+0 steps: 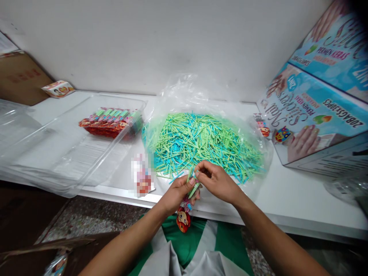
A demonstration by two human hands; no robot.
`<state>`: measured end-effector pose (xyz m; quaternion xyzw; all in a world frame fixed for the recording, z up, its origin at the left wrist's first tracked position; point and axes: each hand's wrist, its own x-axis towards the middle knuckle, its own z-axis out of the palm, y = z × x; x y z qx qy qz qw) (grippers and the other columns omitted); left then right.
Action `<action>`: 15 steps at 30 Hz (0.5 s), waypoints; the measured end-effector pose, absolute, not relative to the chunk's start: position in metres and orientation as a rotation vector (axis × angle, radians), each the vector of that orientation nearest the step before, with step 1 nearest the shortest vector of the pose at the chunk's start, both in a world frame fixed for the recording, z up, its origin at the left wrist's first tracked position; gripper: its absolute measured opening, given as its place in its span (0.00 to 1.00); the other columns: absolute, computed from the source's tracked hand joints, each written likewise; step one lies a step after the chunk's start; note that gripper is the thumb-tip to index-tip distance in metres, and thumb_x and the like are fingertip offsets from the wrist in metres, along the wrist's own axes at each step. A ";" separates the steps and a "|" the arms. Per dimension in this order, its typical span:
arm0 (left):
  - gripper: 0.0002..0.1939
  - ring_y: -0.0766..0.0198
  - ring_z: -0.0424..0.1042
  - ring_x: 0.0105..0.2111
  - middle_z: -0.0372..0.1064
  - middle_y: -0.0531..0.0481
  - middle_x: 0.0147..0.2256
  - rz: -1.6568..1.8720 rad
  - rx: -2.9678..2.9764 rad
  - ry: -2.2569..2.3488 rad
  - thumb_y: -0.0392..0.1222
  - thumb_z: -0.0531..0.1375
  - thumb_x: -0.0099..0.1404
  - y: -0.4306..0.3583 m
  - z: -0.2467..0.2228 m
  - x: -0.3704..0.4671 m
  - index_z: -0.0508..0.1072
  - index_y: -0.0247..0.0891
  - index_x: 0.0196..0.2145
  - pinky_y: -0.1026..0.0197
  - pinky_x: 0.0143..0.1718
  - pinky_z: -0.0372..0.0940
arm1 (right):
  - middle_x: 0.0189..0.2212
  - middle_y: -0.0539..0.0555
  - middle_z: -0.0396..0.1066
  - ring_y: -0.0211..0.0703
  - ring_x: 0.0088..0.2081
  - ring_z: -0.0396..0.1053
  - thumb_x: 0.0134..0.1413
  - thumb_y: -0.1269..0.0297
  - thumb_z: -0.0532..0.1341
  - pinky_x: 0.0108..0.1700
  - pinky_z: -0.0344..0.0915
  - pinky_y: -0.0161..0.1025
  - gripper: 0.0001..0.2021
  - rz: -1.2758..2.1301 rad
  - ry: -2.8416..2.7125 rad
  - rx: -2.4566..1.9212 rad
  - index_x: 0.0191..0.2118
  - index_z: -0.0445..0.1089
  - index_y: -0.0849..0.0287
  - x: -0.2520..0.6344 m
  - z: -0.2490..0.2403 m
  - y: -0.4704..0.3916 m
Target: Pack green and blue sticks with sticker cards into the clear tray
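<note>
My left hand (pixel 176 193) is closed around a small cartoon-figure packet (pixel 183 219) with a red-haired head, which hangs head down over the table's front edge. Green plastic sticks (pixel 194 190) lie along the packet, between my two hands. Close beside it, my right hand (pixel 217 181) pinches at the top end; the fingertips hide most of what they grip. Just beyond both hands, a big heap of green and blue sticks (pixel 201 134) spills from a clear plastic bag (pixel 184 90). Another figure packet (pixel 143 186), partly blurred, rests at the table edge left of my left hand.
To the left, a clear plastic tray (pixel 57 132) holds a stack of red figure packets (pixel 110 122). A brown carton (pixel 21 78) and a small box (pixel 58 89) stand at the back left. Large blue printed boxes (pixel 319 115) are stacked on the right of the white table (pixel 301 195).
</note>
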<state>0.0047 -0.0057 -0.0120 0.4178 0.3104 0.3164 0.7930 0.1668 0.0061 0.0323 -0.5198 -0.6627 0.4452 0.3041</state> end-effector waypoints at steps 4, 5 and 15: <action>0.18 0.70 0.64 0.18 0.68 0.49 0.25 0.661 0.903 0.653 0.54 0.55 0.63 -0.005 -0.012 0.003 0.65 0.33 0.34 0.67 0.20 0.56 | 0.27 0.48 0.68 0.37 0.29 0.67 0.56 0.63 0.56 0.32 0.62 0.34 0.06 1.235 -1.718 -1.300 0.38 0.67 0.57 0.164 0.033 0.006; 0.18 0.70 0.64 0.18 0.68 0.49 0.25 0.655 0.898 0.647 0.54 0.55 0.63 -0.005 -0.011 0.003 0.66 0.33 0.34 0.67 0.21 0.56 | 0.27 0.48 0.68 0.37 0.29 0.66 0.56 0.63 0.56 0.32 0.62 0.34 0.06 1.255 -1.710 -1.281 0.37 0.67 0.57 0.163 0.034 0.006; 0.18 0.70 0.65 0.18 0.69 0.49 0.24 0.631 0.871 0.610 0.54 0.56 0.63 -0.007 -0.012 0.003 0.66 0.33 0.33 0.67 0.21 0.56 | 0.23 0.47 0.66 0.35 0.24 0.65 0.55 0.65 0.56 0.28 0.62 0.34 0.04 1.355 -1.673 -1.283 0.33 0.66 0.59 0.163 0.038 0.007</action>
